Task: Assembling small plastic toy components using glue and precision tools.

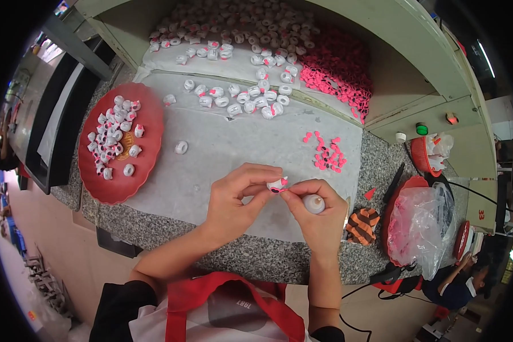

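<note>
Two hands [231, 202] [323, 223] pinch one small white piece [275, 185]; the right also cradles a bottle [313, 204].

Small white pink-trimmed piece [275, 184], left of a whitish bottle [313, 204]

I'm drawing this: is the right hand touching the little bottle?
Touching. The head view shows the little bottle held in the curled right hand.

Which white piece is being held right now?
The white piece at the left hand's fingertips, close to the right hand. The others lie on the plate, sheet or shelf.
</note>
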### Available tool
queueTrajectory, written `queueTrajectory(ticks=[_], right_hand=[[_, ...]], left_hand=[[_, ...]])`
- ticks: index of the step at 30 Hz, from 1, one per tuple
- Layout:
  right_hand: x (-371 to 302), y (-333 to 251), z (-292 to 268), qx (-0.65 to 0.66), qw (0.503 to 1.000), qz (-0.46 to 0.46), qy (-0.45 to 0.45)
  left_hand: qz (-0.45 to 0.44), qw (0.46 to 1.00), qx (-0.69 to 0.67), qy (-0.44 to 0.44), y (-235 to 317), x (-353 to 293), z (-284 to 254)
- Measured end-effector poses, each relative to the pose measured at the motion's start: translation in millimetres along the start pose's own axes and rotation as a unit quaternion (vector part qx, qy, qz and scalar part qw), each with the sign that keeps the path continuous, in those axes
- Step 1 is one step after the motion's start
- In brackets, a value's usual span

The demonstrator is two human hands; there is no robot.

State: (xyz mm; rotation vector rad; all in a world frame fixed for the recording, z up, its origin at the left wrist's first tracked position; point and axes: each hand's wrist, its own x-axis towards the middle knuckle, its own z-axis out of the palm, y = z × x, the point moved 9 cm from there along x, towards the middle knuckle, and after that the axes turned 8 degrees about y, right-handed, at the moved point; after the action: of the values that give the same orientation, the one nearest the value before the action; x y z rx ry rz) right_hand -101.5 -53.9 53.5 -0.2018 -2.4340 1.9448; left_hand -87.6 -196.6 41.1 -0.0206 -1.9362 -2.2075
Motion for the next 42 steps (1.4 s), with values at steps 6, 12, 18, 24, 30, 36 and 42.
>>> queueTrajectory(ticks=[6,12,18,24,30,36,42], right_hand=[[-1,0,-5,-0.003,0.999,-0.027,0.021],[-2,-7,3,0.007,0.994,-0.107,-0.022],[1,-8,3,0.029,0.993,-0.100,-0.048],[4,-4,1,0.024,0.994,-0.093,-0.053],[2,-14,1,0.030,0.987,-0.148,-0.052],[3,-2,1,0.150,0.985,-0.053,-0.063],[5,10,9,0.238,0.966,-0.021,-0.103]], left_hand=[[-0.032,0.997,-0.060,-0.026,1,-1,6],[-0.131,0.980,-0.146,-0.044,-11,0,8],[-0.098,0.988,-0.109,-0.041,-13,-1,6],[-0.135,0.984,-0.113,-0.030,-22,-1,5],[-0.289,0.929,-0.230,0.001,-47,-9,4],[-0.112,0.987,-0.090,-0.069,-4,-2,8],[-0.065,0.994,-0.057,-0.067,-2,-7,8]])
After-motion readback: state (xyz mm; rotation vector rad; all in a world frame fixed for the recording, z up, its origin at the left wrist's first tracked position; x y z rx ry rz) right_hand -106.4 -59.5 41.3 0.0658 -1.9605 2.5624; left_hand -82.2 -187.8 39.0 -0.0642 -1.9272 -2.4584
